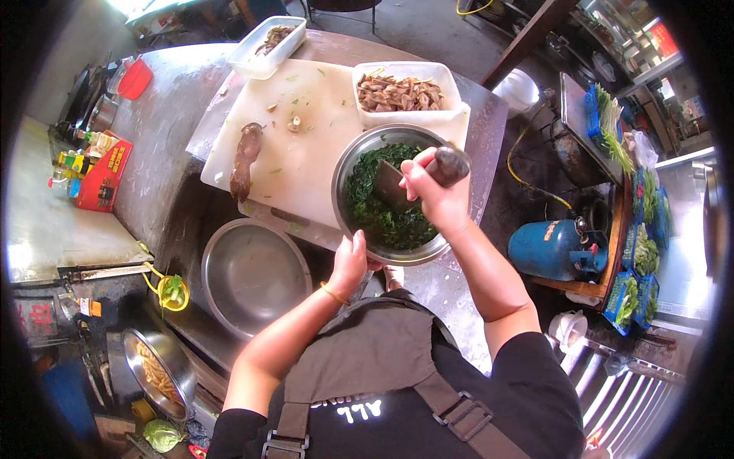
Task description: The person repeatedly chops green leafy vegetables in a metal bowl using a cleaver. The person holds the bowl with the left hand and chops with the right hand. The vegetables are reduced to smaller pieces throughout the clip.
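Note:
My right hand [440, 195] grips the dark, rounded handle of a cleaver [391, 182]. Its broad blade dips into chopped dark leafy greens [395, 232] inside a round stainless steel bowl [339, 201]. With my left hand [349, 261], I hold the bowl's near-left rim, the fingers partly hidden beneath it. The bowl overlaps the near right part of a white cutting board [298, 155]. A long piece of dark brown cooked meat [246, 160] lies at the board's left, and small food scraps [294, 124] are scattered on it.
Behind the bowl, a white plastic tub [456, 92] holds sliced meat; another tub [252, 60] sits farther left. A large steel basin [255, 275] is at near left. To the right are a blue gas cylinder [542, 248] and blue vegetable baskets [619, 304].

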`<state>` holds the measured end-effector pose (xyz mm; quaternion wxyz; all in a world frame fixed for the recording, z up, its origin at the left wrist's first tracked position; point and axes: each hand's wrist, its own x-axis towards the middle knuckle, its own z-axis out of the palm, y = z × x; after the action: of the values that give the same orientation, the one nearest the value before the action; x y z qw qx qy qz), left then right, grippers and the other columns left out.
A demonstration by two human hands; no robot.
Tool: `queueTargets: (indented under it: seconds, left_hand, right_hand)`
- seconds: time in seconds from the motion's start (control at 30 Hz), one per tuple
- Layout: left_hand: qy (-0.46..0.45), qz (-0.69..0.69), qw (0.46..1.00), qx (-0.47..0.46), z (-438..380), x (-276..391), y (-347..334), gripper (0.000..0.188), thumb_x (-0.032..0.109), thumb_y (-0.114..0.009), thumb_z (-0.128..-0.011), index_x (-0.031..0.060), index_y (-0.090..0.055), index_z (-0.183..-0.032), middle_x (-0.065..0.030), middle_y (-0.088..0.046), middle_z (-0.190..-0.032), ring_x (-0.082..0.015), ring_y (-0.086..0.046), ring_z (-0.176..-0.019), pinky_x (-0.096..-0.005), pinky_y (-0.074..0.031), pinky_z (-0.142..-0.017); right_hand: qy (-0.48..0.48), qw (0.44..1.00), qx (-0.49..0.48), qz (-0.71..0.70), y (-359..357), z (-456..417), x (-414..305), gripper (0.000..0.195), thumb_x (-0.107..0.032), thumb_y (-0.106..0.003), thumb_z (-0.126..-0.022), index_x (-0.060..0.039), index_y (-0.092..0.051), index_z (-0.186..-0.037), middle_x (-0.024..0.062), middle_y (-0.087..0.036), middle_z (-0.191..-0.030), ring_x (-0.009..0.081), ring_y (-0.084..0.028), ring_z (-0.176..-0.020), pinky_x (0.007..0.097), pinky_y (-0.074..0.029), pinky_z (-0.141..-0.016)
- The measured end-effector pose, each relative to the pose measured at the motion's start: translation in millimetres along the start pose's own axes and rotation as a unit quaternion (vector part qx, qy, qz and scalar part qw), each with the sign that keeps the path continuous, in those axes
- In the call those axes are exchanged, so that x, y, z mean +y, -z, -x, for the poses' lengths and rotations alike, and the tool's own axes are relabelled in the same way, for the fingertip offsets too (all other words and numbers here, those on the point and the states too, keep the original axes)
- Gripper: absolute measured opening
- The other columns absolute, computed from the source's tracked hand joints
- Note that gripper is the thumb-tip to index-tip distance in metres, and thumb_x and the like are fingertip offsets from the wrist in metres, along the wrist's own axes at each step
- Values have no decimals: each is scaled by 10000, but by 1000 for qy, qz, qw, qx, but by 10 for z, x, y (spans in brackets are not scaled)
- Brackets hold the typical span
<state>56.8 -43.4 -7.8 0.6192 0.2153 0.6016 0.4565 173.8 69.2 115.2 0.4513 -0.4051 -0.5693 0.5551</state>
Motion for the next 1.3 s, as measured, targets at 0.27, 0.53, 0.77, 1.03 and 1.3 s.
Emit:
queueTargets:
  seconds: [0.27,0.53,0.77,1.03,1.3]
  left_hand:
    - [9,20,1000,-5,7,12,-15,308,282,-321,-921,-5,-390,-1007,-127,-588,-703,-178,-591,-516,-246,-492,-440]
    - [2,7,1000,-10,22,-7,15,321,279,-306,-923,-5,-406,-1034,-129,-588,-773,-189,-601,-569,-258,-513,-476]
    - [16,-21,1000,-11,19,11,38,319,265,-286,-925,-4,-429,-1021,-114,-590,-746,-191,-599,-559,-264,-518,-491]
    - [8,-9,1000,-21,-40,-47,53,319,267,-300,-922,-14,-415,-1019,-121,-583,-750,-196,-599,-552,-265,-519,-474]
    - [18,2,1000,-12,-19,-2,41,318,285,-329,-917,-19,-423,-928,-120,-577,-654,-177,-583,-501,-265,-502,-445]
  right_hand:
    - [89,994,2,-69,-47,208,29,69,-53,-606,-750,-31,-573,-694,3,-556,-575,49,-499,-488,186,-394,-451]
    - [125,990,-59,37,-93,222,-133,115,-84,-618,-739,-14,-544,-685,40,-545,-568,62,-496,-514,206,-404,-480]
    - [188,979,-84,-6,22,281,-131,70,-64,-552,-803,-24,-510,-764,69,-530,-579,81,-485,-492,204,-410,-513]
    - [230,970,-81,3,72,279,-112,84,-47,-536,-796,-19,-522,-718,89,-557,-594,99,-503,-500,210,-407,-468]
    - [79,990,-6,-119,43,287,-45,78,-46,-612,-747,-13,-571,-690,23,-570,-592,61,-505,-503,184,-401,-467]
